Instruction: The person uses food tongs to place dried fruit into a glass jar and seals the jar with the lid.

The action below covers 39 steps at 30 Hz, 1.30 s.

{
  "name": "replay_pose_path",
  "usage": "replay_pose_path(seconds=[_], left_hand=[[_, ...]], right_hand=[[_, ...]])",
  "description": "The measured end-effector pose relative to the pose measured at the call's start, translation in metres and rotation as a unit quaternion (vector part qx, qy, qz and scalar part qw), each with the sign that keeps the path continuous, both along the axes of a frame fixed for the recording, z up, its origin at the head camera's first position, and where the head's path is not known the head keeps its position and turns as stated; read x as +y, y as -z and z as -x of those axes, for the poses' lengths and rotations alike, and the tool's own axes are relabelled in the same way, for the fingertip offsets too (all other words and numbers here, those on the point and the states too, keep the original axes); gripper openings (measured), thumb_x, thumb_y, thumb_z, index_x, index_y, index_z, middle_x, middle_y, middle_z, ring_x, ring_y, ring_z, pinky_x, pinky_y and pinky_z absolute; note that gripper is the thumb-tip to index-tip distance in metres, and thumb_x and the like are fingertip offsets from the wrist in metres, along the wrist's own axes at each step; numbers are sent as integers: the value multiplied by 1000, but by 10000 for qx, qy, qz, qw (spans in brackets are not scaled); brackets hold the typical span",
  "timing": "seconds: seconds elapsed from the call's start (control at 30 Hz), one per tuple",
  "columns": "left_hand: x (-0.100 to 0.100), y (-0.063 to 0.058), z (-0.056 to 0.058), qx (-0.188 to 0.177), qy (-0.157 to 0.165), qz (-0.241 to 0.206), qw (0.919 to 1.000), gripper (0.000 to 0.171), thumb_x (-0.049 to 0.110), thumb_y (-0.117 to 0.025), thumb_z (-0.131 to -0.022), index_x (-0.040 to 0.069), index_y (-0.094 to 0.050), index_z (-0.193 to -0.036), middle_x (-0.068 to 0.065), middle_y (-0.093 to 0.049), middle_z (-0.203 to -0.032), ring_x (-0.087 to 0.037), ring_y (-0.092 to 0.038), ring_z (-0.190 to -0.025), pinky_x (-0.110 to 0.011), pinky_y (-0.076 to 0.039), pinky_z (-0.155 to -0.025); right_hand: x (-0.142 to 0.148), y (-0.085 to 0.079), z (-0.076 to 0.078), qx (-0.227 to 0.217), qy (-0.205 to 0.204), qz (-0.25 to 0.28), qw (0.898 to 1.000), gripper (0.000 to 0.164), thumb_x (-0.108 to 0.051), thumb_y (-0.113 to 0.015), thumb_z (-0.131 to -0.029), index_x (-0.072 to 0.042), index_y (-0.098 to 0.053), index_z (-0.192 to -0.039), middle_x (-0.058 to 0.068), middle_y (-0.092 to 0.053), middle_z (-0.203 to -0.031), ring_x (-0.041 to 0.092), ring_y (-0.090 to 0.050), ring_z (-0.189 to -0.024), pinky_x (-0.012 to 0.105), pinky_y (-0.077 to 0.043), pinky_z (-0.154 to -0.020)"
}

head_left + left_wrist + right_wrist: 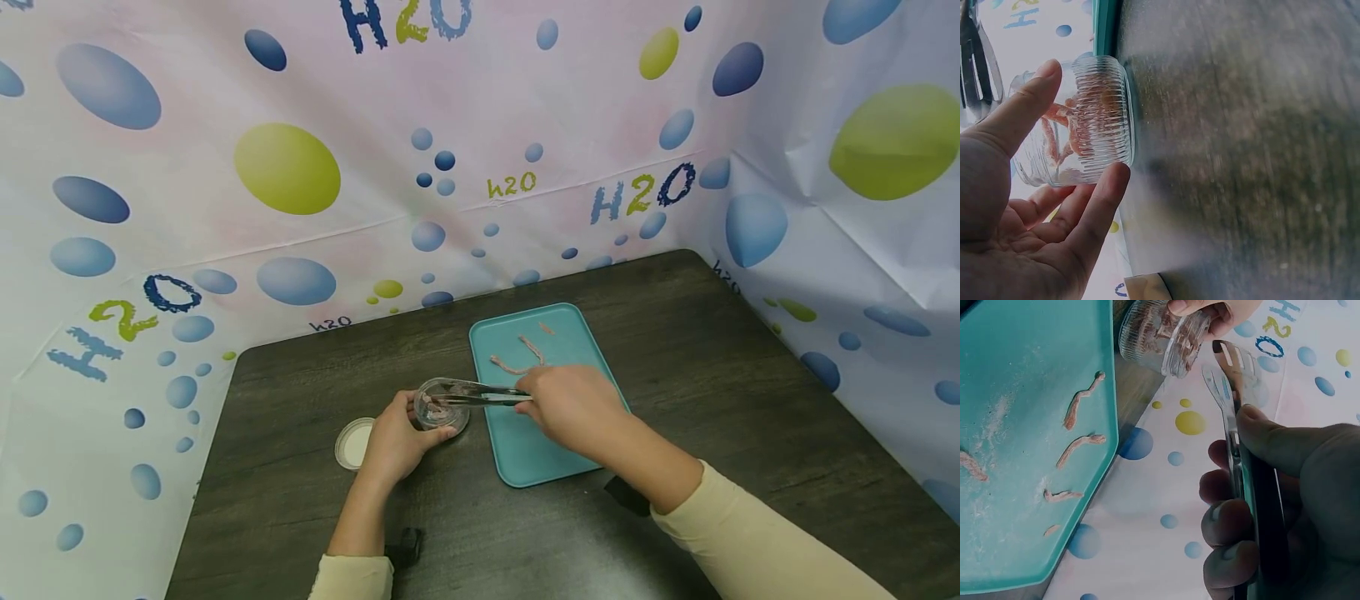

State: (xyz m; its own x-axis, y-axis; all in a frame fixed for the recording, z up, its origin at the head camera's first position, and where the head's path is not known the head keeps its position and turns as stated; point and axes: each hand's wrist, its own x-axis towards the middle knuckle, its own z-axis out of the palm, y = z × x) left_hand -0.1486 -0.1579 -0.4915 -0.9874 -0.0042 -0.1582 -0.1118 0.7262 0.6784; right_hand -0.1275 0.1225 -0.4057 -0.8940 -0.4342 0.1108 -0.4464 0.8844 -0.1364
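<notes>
My left hand point(397, 437) holds a small ribbed glass jar point(1104, 119) between thumb and fingers, left of the tray. Pinkish-brown strips point(1060, 134) lie inside the jar. In my right hand point(573, 408) is a pair of metal tongs point(487, 395), gripped by the handles. From the head view, the slotted ends reach over the jar mouth. The right wrist view shows these ends spread beside the jar, with nothing seen between them. Several similar dried strips point(1079, 447) rest on the turquoise tray point(517, 467), along with whitish crumbs.
A round lid point(352, 443) with a pale inside lies on the dark wooden table point(292, 483), left of my left hand. Behind and to the right, a wall sheet point(375, 175) with coloured dots borders the table.
</notes>
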Motion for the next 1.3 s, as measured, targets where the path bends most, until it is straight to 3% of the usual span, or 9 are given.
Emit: replay_pose_path(seconds=[0.13,0.37,0.63,0.93,1.1,1.3], left_hand=[[1,0,1,-32,-15,12,10000,83,35,-94,-87,3,-54,-152,-22,-69,-141,-42,-67,-132,-59,-58,-104],[2,1,0,-69,-33,24,10000,83,36,-94,-87,3,-54,-152,-23,-69,-142,-42,-67,-132,-59,-58,-105],[2,1,1,-97,-46,42,9999,84,36,-94,-87,3,-53,-153,-22,-68,-143,-42,-66,-134,-59,-58,-105],[1,1,1,-108,-58,68,9999,84,36,-95,-86,3,-54,-152,-22,-69,-142,-41,-67,-133,-59,-58,-105],[1,1,1,-101,-62,74,9999,84,36,-94,-87,3,-53,-153,-22,-69,-142,-41,-67,-133,-59,-58,-105],[2,-1,1,-39,-3,100,9999,89,35,-94,-87,3,-49,-157,-23,-67,-144,-42,-67,-133,-59,-59,-103]], right_hand=[[4,0,1,-270,392,272,9985,39,-43,-78,-99,-21,-80,-131,2,-81,-130,17,-77,-80,26,-49,-53],[13,1,1,-371,680,438,9960,42,-45,-75,-102,-16,-76,-133,1,-79,-128,12,-71,-73,26,-46,-51],[25,1,2,-390,906,312,9946,48,-47,-75,-102,-15,-73,-138,5,-77,-135,21,-77,-82,39,-59,-63],[43,7,0,-487,1028,359,9929,52,-50,-74,-102,-18,-72,-142,8,-76,-138,30,-78,-111,49,-65,-78],[55,12,-1,-289,1007,440,9935,47,-48,-77,-101,-17,-75,-136,7,-79,-128,27,-78,-100,42,-62,-67],[64,16,-3,-6,888,473,9949,44,-43,-82,-97,-16,-78,-131,2,-78,-109,14,-68,-74,29,-47,-53]])
